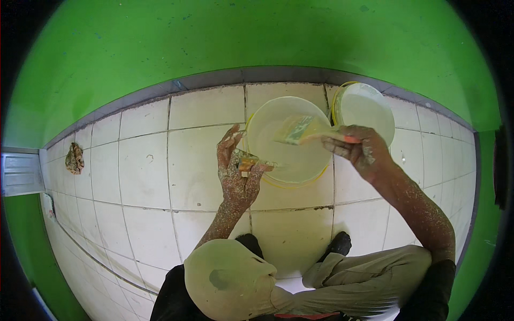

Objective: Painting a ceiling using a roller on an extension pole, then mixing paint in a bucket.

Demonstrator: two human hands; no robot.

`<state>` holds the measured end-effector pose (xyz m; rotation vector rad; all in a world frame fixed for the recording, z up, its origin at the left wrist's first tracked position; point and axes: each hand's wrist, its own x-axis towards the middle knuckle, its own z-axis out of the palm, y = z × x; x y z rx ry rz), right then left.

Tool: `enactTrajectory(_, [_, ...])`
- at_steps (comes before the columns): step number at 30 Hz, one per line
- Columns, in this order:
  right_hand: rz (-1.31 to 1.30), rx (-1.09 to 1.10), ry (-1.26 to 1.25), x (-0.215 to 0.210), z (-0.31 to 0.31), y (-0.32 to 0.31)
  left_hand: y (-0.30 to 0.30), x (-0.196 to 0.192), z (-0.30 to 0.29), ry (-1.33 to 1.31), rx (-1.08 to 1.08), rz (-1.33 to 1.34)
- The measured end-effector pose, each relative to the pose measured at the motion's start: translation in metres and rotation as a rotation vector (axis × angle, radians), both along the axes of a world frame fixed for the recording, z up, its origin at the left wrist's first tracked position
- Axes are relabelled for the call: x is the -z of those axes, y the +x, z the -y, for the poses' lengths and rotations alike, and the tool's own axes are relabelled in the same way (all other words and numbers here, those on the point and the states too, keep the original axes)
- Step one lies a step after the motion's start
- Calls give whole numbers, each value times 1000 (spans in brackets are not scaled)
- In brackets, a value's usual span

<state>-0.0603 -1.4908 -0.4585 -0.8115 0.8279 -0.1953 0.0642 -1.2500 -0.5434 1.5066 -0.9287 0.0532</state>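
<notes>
My right hand, speckled with pale splashes, closes around the handle of a wide paintbrush. Its bristle end points left, above the round bucket, which holds a whitish liquid. At the bucket's left side is my left hand, also crusted with white spots. Between its fingers sits a small smeared tool with an orange-brown handle, whose thin end reaches over the bucket's lower left rim; its exact kind I cannot make out.
A second pale bucket with a yellow rim stands behind, to the right, near the green wall. On the white tiled floor a crumpled, stained rag lies far left. My feet and bent knees are in front of the bucket.
</notes>
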Motion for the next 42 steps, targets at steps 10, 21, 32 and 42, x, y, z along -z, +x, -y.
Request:
enactTrajectory(10, [-164, -162, 154, 49, -33, 39, -24, 6, -8, 69, -18, -457])
enactTrajectory(21, [-393, -535, -338, 61, -32, 67, -27, 15, -18, 298, 42, -657])
enactTrajectory(32, [-235, -473, -298, 10, -18, 37, -31, 2, -14, 240, -3, -598])
enactTrajectory(42, [-190, -620, -599, -39, 29, -10, -16, -5, -15, 243, 8, -582])
